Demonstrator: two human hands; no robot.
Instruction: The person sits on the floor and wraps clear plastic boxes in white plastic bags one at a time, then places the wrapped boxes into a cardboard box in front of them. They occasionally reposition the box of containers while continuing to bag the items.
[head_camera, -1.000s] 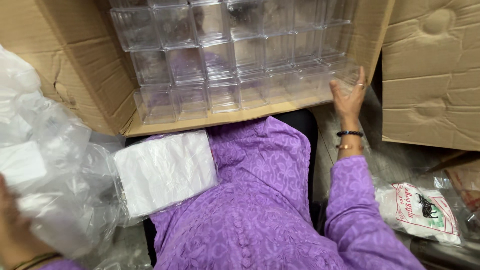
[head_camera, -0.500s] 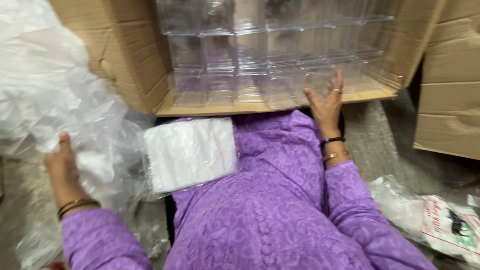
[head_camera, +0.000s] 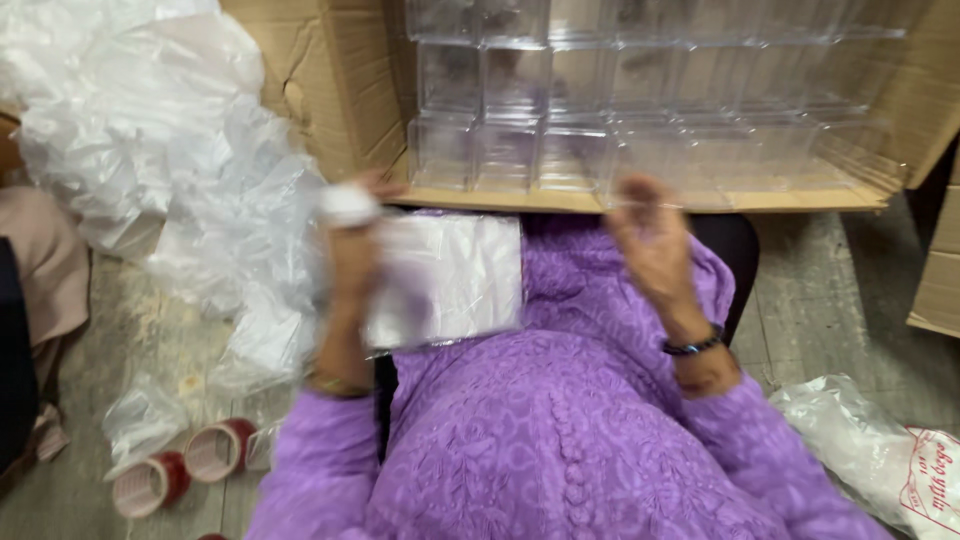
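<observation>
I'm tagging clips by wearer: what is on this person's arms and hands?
Both arms are in purple sleeves with an embroidered floral pattern. The right hand has a dark beaded bracelet at the wrist. The left hand has a gold-coloured bangle at the wrist and a white wrap on one fingertip. Both hands are blurred.

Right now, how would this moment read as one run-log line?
left hand: raised, blurred, small white item at fingertips | right hand: raised, grip unclear | lap: stack of clear plastic bags | ahead: cardboard box of clear plastic containers
</observation>
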